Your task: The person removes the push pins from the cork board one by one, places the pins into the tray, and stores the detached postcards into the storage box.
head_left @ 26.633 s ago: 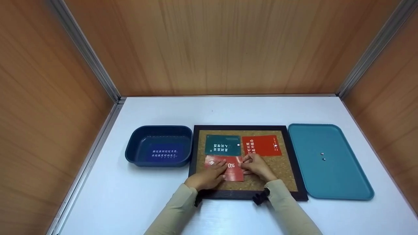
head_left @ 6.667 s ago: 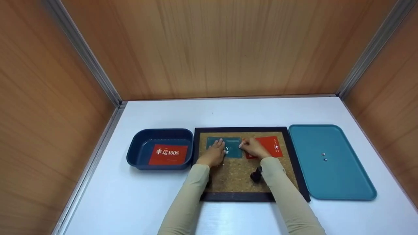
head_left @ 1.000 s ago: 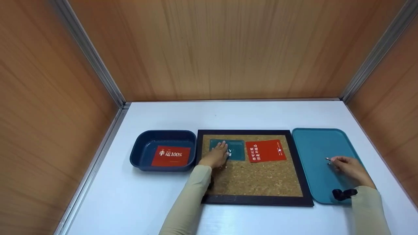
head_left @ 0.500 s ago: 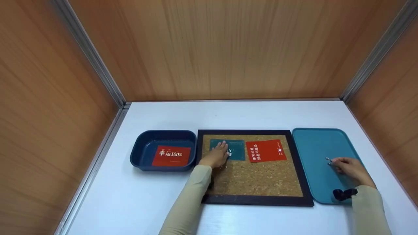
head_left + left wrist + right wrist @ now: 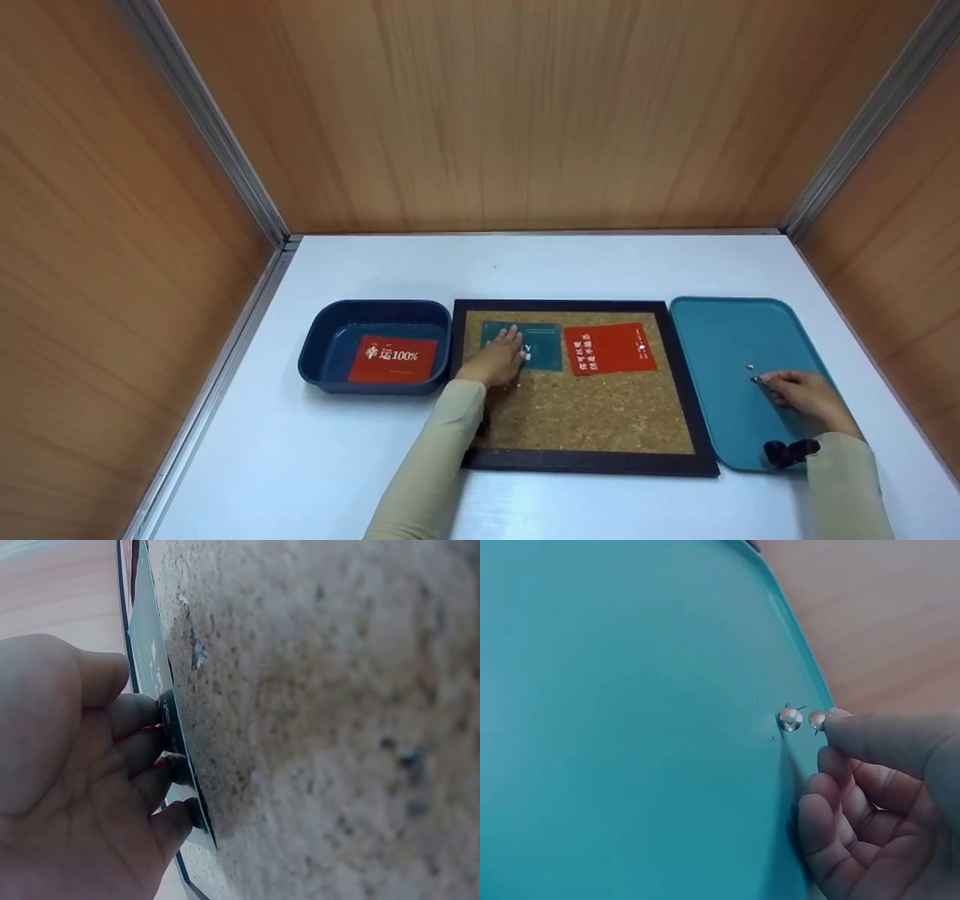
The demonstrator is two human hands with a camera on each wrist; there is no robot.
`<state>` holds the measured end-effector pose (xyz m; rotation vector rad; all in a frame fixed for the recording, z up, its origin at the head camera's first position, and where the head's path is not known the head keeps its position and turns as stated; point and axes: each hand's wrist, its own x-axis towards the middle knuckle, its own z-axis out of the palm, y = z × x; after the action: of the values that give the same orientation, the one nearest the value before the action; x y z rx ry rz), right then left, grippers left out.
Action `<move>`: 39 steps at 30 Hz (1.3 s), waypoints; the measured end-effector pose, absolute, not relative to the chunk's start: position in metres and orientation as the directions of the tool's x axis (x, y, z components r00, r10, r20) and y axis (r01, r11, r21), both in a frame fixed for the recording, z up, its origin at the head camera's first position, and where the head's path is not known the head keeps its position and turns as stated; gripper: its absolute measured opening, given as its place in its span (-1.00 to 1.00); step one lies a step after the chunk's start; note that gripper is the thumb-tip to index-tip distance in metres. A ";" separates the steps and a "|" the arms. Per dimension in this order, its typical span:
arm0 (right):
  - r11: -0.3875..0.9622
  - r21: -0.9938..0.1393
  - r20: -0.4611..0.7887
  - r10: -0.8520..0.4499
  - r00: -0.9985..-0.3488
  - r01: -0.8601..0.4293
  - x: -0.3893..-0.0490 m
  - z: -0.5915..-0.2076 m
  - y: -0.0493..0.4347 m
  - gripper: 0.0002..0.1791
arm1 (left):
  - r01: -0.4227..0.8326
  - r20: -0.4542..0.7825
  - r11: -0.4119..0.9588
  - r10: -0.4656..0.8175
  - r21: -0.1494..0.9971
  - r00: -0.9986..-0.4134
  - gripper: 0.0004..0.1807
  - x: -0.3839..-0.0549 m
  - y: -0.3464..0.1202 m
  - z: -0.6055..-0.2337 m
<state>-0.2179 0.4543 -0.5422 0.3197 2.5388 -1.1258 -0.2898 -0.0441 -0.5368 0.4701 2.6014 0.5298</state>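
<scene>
My left hand (image 5: pixel 496 358) rests on the green card (image 5: pixel 546 346), fingers extended over its left part, on the cork board (image 5: pixel 600 412). In the left wrist view its fingertips (image 5: pixel 176 765) press the card. My right hand (image 5: pixel 808 397) is low over the teal tray (image 5: pixel 739 330). Between thumb and index finger it pinches a silver thumbtack (image 5: pixel 817 720); the fingertips partly hide it. Another thumbtack (image 5: pixel 789 718) lies on the tray just beside it. To the right of the green card is a red card (image 5: pixel 611 349) with a tack (image 5: pixel 642 347) near its right edge.
A dark blue box (image 5: pixel 322 379) with a red card (image 5: pixel 392 360) inside stands left of the board. The board's black frame (image 5: pixel 585 460) sits between box and tray. Wooden panels (image 5: pixel 525 112) enclose the white table (image 5: pixel 300 465).
My right hand has shifted slightly nearer on the tray; earlier it was at the green card's right edge, where a tack stood. The red 100% card went from board to box. My left hand stays.
</scene>
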 end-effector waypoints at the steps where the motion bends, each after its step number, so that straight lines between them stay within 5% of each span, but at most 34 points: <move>1: 0.657 -0.670 -0.405 0.066 -0.912 0.346 -0.217 -0.542 0.454 -0.26 | 0.235 -0.351 0.869 0.405 0.436 -0.844 -0.43 -0.290 -0.044 -0.537; 39: 0.598 -0.714 -0.385 0.101 -0.917 0.365 -0.218 -0.534 0.452 -0.28 | 0.251 -0.347 0.863 0.420 0.439 -0.839 -0.42 -0.290 -0.045 -0.538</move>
<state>-0.2181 0.4516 -0.5337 0.3796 2.5232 -1.2285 -0.2905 -0.0451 -0.5379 0.4938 2.5970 0.5301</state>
